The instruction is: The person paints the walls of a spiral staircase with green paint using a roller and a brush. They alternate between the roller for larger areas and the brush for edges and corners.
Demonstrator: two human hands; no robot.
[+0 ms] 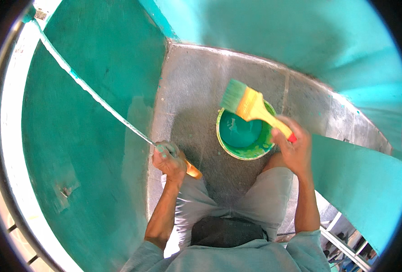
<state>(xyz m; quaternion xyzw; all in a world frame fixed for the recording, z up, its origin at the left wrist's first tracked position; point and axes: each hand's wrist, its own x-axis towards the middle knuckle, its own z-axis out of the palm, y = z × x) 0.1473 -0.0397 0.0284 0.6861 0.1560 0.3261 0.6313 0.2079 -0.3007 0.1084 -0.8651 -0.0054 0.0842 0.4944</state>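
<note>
At the left, a long paint-streaked pole (96,97) with an orange grip is clasped by the closed left hand (168,158) beside the teal wall (92,149). Further right, a yellow-handled brush (252,106) is gripped by the closed right hand (294,147) above the paint bucket (244,134) on the grey floor (196,99).

Grey concrete floor (196,86), speckled with paint, wedged between teal walls. One paint bucket (244,136) stands on it, right of centre, near the right-hand wall's foot. Teal paint inside, green smears on its rim. Person crouches at floor's near edge, knees beside bucket.
</note>
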